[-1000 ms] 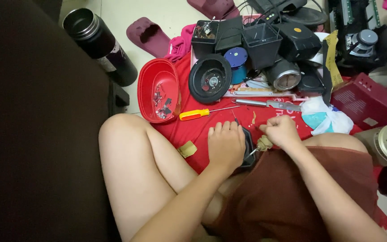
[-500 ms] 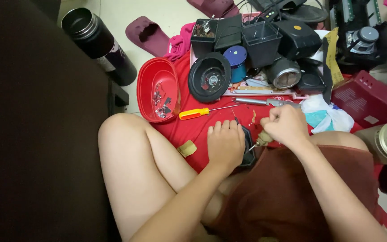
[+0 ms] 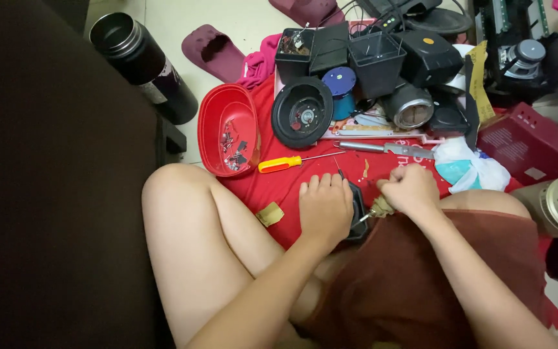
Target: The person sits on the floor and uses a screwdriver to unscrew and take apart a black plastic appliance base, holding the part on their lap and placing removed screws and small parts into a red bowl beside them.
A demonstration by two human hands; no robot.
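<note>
A dark cylindrical metal flask (image 3: 142, 64) stood on the floor off the left edge of the red cloth (image 3: 272, 187). A red oval plastic tray (image 3: 228, 137) holding small metal parts sat at the cloth's left edge, apparently to keep them together. Beside it lay a yellow-handled screwdriver (image 3: 289, 162), within reach. The left hand (image 3: 325, 208) pressed flat on a small black plastic part (image 3: 356, 213) at the cloth's near edge, against the lap, probably to steady it. The right hand (image 3: 409, 192) was closed around a thin tool with a tan handle (image 3: 378, 207), its metal tip at the part. Black speaker housings (image 3: 376, 64) crowded the far edge.
</note>
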